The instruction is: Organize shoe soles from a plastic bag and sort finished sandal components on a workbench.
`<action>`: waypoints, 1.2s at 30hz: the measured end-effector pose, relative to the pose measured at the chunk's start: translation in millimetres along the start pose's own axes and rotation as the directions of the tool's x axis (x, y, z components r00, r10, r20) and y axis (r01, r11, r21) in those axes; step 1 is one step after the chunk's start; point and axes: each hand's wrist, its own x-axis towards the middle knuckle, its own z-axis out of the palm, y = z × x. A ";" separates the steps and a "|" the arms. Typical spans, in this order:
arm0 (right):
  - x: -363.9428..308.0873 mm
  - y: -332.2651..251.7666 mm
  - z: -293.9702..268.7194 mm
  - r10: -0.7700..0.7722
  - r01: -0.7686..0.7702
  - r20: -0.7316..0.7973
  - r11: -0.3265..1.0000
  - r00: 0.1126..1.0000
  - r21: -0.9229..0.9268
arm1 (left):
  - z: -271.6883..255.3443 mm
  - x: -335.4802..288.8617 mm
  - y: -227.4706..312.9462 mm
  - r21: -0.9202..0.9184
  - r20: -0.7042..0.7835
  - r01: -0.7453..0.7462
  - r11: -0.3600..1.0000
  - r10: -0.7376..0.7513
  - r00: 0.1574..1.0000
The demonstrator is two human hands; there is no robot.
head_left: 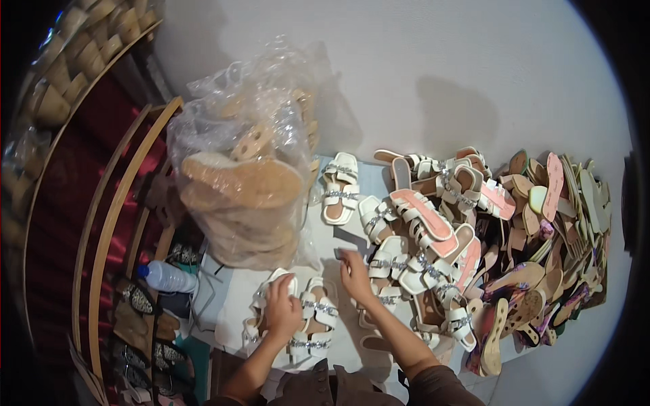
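In the head view, the left hand [281, 312] lies low in the frame, left of centre, palm down with fingers spread narrowly over the toe end of a cream strappy sandal [265, 306]; whether it grips the sandal or only presses on it cannot be told. Just to the right of that sandal, touching it, lies a second cream sandal [317, 325] with glittering silver straps, uncovered by the hand. The right hand [354, 274] sits near the frame's centre, fingers loosely curled and pointing up, its tips at the edge of the heap of cream and pink sandals [426, 237] that fills the middle right; it seems to hold nothing. A single pair of cream sandals [340, 188] lies apart above the hands, beside a clear plastic bag [247, 183] full of tan soles in the upper left centre. At the far right, a pile of loose flat soles [555, 223] in mixed colours spreads out. A plastic water bottle [164, 276] rests at the left, by curved wooden rails [108, 230].
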 end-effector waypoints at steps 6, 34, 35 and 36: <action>-82.9 -35.8 64.4 0.123 -0.264 0.324 0.860 0.938 0.436 | -14.9 -55.3 -79.9 0.123 -0.098 0.192 0.974 -0.180 0.979; -129.1 -64.3 30.1 0.029 -0.152 0.312 0.913 0.950 0.378 | -19.0 -12.2 -27.0 -0.613 0.356 0.306 0.729 -0.090 0.930; -125.0 -73.5 24.5 0.202 -0.334 0.275 0.716 0.940 0.613 | -16.3 -0.5 -6.0 -0.411 0.332 0.225 0.884 -0.085 0.939; -124.3 -53.4 24.3 0.302 -0.310 0.102 0.803 0.948 0.509 | 6.0 7.7 -5.5 -0.476 0.346 0.248 0.844 -0.079 0.935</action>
